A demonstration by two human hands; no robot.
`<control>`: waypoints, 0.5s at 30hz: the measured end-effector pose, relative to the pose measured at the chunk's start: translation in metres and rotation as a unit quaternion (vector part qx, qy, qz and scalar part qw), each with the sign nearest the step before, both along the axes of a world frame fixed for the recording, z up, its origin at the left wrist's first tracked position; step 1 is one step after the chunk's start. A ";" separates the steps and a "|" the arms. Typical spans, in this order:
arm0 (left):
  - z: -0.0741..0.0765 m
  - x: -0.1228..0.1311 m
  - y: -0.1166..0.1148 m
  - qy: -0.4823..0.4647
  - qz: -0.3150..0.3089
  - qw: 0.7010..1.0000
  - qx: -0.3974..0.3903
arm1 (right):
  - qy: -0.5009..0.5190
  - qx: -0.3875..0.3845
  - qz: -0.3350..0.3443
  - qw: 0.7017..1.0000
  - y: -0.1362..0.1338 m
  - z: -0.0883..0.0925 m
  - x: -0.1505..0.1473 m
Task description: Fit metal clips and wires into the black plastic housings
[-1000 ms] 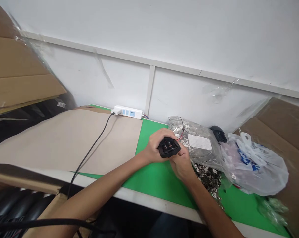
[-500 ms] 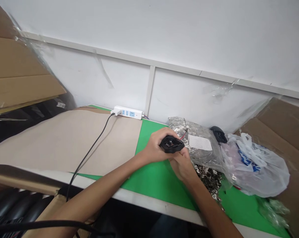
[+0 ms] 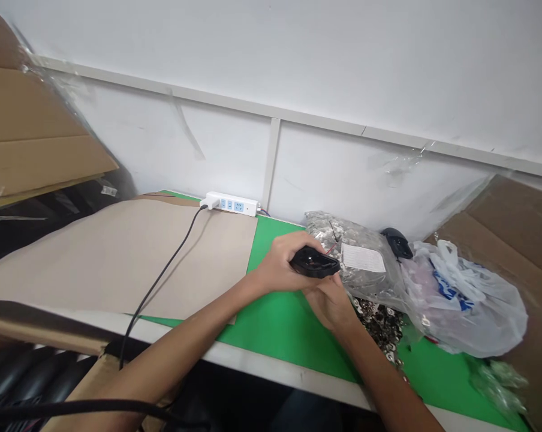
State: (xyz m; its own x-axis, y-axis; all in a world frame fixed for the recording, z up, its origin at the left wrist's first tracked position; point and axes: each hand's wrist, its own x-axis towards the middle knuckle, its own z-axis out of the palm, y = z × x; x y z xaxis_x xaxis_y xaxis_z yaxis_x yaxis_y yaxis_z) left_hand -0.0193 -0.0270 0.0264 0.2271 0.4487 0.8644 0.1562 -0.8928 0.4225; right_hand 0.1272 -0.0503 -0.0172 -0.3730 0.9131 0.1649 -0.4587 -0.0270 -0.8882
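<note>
Holding: black plastic casing (image 3: 313,261) clenched in left hand (image 3: 280,267)
Below: right hand (image 3: 329,306) touching it, grip unclear
Beside: bag of washers (image 3: 365,279)

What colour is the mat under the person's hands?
The mat is bright green, and it shows best in the head view.

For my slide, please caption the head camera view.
Left hand and right hand hold a black plastic part above a green mat.

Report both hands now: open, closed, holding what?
Left hand: closed, holding a black plastic housing.
Right hand: curled under that housing; can't tell whether it grips.
</note>
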 end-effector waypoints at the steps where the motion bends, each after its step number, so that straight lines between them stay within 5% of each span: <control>1: 0.001 -0.002 0.001 0.022 -0.004 1.000 -0.003 | -0.002 0.001 -0.003 1.000 0.001 -0.002 0.000; 8: -0.006 0.001 0.002 -0.024 0.091 0.987 0.127 | 0.000 0.016 -0.071 0.997 -0.002 -0.004 -0.010; 15: -0.009 0.000 0.005 0.000 0.075 0.987 0.142 | -0.011 0.040 -0.093 0.995 -0.004 -0.006 -0.010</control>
